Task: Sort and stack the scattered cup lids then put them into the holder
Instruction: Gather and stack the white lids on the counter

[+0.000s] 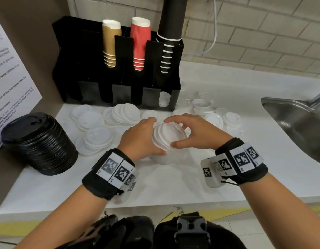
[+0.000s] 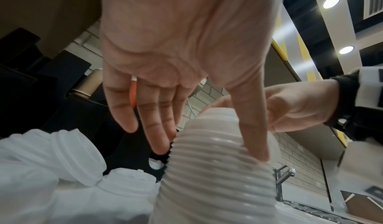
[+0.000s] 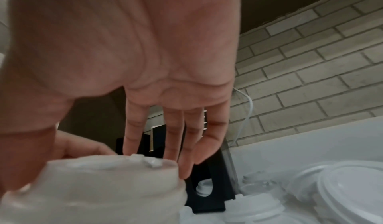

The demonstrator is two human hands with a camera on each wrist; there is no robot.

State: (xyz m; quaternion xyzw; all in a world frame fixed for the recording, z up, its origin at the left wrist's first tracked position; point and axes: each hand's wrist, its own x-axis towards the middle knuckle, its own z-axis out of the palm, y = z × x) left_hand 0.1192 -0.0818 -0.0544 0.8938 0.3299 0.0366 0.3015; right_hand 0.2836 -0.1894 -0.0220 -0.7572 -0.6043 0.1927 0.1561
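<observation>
Our left hand (image 1: 141, 137) cups the left side of a tall white stack (image 1: 167, 141) of lids, thumb pressed on its near ribs and fingers curved round the far side. Our right hand (image 1: 193, 133) closes on the same stack from the right, thumb low at the front and fingertips on the top lid. The stack stands between our palms near the middle of the table (image 1: 173, 186).

We judge the work about half done. This stack is built, and a black stack (image 1: 39, 142) sits at the left edge. Loose lids (image 1: 105, 121) lie scattered towards the back edge, in front of the holder (image 1: 119, 94), whose rightmost slot shows a few lids; the rest look unfilled.
</observation>
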